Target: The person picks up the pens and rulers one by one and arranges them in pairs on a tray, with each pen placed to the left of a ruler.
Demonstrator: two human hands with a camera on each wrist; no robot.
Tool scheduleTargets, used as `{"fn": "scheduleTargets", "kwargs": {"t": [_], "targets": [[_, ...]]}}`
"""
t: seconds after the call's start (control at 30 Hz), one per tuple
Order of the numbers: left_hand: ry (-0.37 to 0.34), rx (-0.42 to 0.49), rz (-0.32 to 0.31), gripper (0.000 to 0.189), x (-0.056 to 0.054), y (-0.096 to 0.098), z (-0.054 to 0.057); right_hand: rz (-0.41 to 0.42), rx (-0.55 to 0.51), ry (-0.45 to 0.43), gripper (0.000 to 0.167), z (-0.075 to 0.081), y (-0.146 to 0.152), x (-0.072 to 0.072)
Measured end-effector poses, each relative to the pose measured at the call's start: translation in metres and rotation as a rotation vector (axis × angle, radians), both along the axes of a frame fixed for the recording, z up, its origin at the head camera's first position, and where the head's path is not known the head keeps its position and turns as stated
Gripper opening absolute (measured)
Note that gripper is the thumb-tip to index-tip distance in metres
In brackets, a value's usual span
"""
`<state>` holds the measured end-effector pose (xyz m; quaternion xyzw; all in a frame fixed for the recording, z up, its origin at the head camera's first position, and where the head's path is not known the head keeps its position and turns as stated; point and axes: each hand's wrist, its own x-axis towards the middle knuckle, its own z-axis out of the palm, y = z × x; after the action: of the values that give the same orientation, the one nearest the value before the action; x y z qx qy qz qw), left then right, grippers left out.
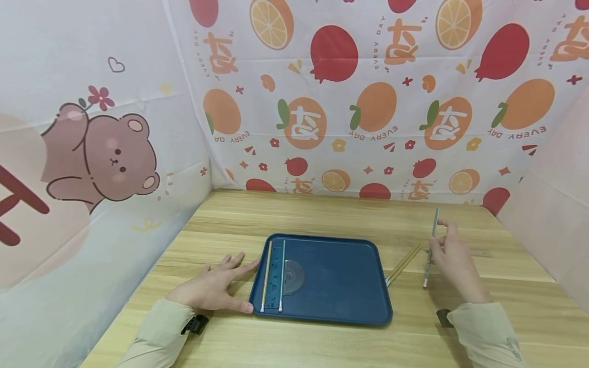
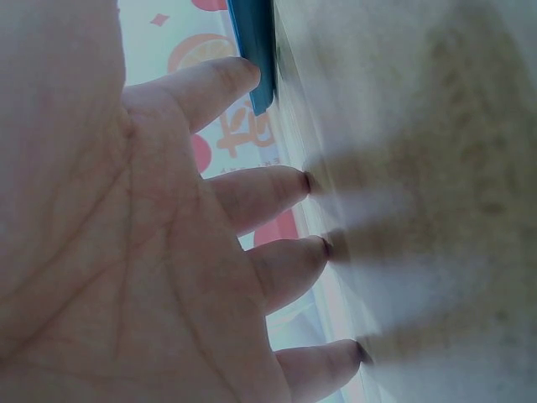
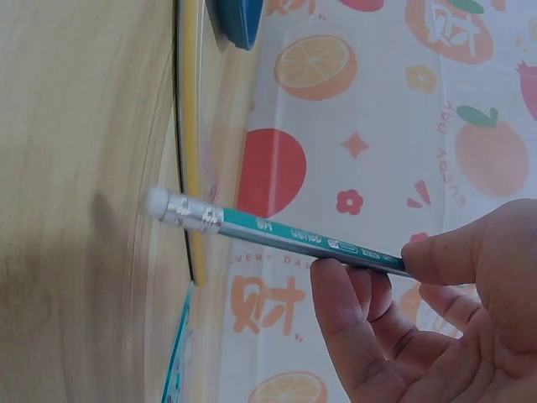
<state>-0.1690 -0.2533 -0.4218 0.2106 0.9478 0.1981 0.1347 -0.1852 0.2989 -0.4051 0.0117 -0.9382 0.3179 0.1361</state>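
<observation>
My left hand has its fingers spread at the left side of a blue tray. Index finger and thumb touch the tray's edge, while the other fingertips rest on the table in the left wrist view. Over the table right of the tray, my right hand pinches a green pencil between thumb and fingers, its white eraser end pointing down toward the table. Inside the tray, along its left side, lie a yellow pencil, a blue ruler, another green pencil and a clear protractor.
Yellow pencils lie side by side, their eraser ends at the tray's right edge. A clear ruler shows on the wooden table behind the right hand. Printed cloths stand at the back and sides.
</observation>
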Motion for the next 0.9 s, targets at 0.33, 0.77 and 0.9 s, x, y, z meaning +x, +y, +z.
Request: {"fn": "scheduleTargets", "kwargs": {"t": [0.33,0.77,0.9], "targets": [[0.001,-0.002,0.004,0.109,0.001,0.001,0.001,0.051,-0.112,-0.038,0.059,0.004,-0.006,0.000],[0.002,0.004,-0.002,0.109,0.002,0.001,0.002,0.068,-0.131,-0.056,0.060,0.004,-0.021,-0.002],[-0.001,0.005,0.003,0.109,0.002,0.001,0.002,0.075,-0.135,-0.064,0.060,0.004,-0.026,-0.003]]}}
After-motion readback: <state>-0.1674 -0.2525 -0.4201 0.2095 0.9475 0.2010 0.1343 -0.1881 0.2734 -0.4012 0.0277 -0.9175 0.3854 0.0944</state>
